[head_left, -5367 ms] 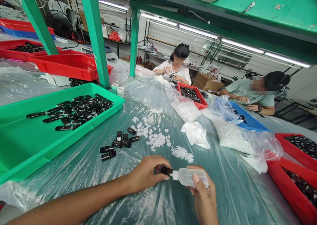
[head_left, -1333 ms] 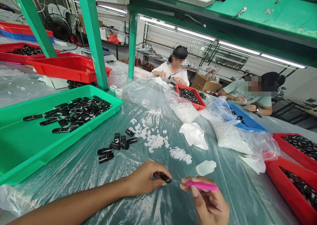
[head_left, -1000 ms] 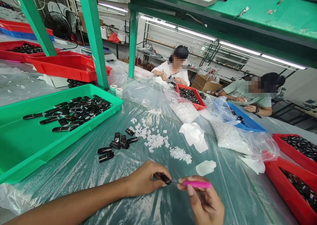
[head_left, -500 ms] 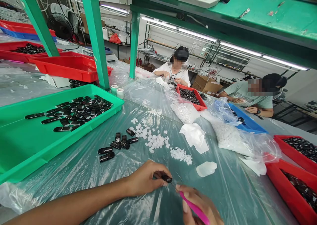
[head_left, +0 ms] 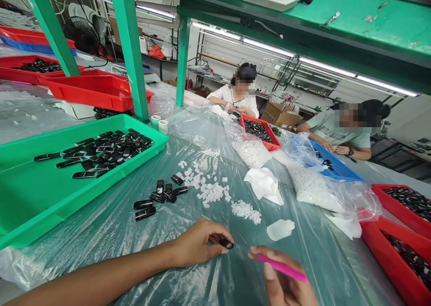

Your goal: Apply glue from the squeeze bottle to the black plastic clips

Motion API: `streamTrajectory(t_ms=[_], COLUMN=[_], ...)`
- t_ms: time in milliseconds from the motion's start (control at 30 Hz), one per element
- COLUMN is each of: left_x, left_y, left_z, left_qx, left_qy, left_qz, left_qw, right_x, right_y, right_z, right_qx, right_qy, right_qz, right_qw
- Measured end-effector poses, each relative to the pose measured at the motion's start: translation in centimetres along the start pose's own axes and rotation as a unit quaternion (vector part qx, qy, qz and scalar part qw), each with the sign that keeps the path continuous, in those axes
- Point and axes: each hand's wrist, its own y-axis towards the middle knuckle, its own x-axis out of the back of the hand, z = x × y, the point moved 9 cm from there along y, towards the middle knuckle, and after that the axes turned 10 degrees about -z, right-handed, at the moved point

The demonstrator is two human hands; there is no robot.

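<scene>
My left hand (head_left: 204, 242) is closed, pinching a small black plastic piece (head_left: 226, 243) with its rounded end turned to the right. In my right hand (head_left: 286, 274) is a bright pink-handled tool (head_left: 283, 267) with a thin needle-like tip, held apart from the black piece. Beyond my hands lie a heap of small white chips (head_left: 213, 192) and a pile of tinier white bits (head_left: 246, 211). Several black glossy pieces (head_left: 164, 192) lie loose left of the chips. A translucent white bottle (head_left: 281, 230) rests on its side above my right hand.
A green tray (head_left: 84, 198) with black pieces stands at the left. Red trays (head_left: 370, 234) of black parts line the right edge. Plastic bags (head_left: 313, 189) of white bits lie farther back. Two people sit across the table. A green shelf (head_left: 353, 27) with posts crosses overhead.
My right hand has moved right, drawing the pink tool's tip away from the black piece. The left hand stays in place, still pinching that piece.
</scene>
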Motion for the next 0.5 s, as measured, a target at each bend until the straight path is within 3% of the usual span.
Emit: streamTrajectory(t_ms=[67, 133, 233, 300, 400, 500], left_x=[0.0, -0.1, -0.2, -0.3, -0.2, -0.2], left_y=[0.0, 0.0, -0.1, -0.2, -0.2, -0.3], left_z=[0.3, 0.7, 1.0, 1.0, 0.9, 0.9], left_qx=[0.005, 0.012, 0.02, 0.023, 0.024, 0.022], left_qy=[0.003, 0.008, 0.017, 0.022, 0.028, 0.027], left_qz=[0.0, 0.004, 0.015, 0.016, 0.012, 0.012], left_qw=[1.0, 1.0, 1.0, 0.999, 0.999, 0.999], right_x=[0.6, 0.1, -1.2, -1.5, -1.3, -0.9], right_y=[1.2, 2.2, 1.9, 1.2, 0.8, 1.0], right_z=[-1.0, -2.7, -6.4, -8.1, -9.3, -9.1], right_qx=[-0.017, -0.029, -0.068, -0.071, -0.075, -0.091], right_qy=[-0.039, -0.158, -0.333, -0.419, -0.505, -0.534], right_qz=[0.012, 0.091, 0.262, 0.338, 0.371, 0.367], right_qw=[0.999, 0.983, 0.903, 0.84, 0.776, 0.757])
